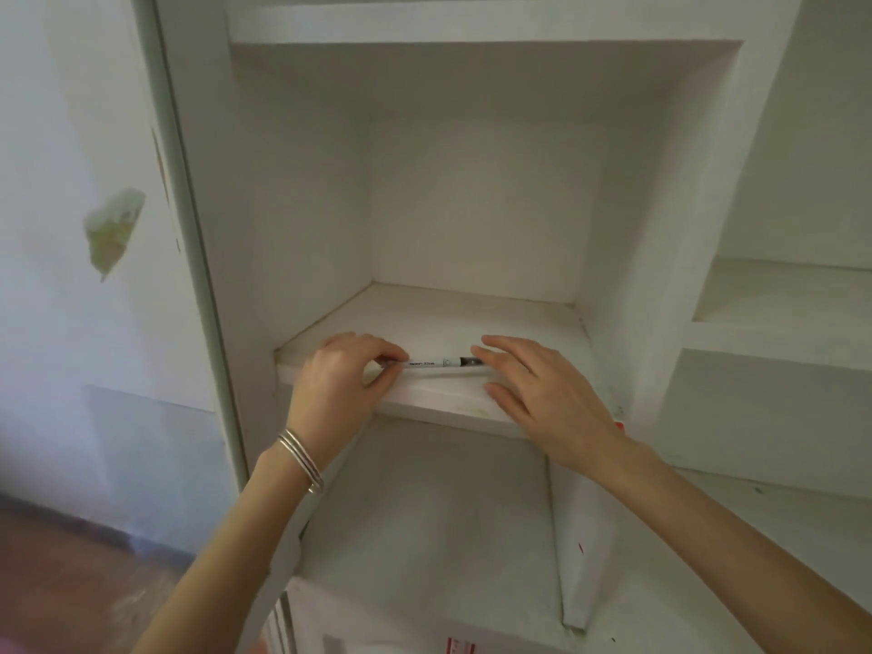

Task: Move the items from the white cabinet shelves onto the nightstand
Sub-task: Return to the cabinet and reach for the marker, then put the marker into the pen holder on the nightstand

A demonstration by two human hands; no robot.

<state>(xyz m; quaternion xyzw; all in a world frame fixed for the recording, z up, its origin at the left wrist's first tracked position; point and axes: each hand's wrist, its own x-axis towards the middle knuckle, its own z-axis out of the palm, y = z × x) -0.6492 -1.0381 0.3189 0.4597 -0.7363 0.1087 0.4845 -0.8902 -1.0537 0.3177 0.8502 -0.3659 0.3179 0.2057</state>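
Note:
A white marker pen with a black cap lies lengthwise near the front edge of a white cabinet shelf. My left hand pinches the pen's left end between thumb and fingers. My right hand has its fingers spread, with the fingertips touching the black capped end at the right. Silver bangles circle my left wrist. The nightstand is not in view.
The cabinet has an empty cubby behind the pen, more white shelves to the right and a lower compartment below. A white box with red print lies at the bottom. A wall and wooden floor are to the left.

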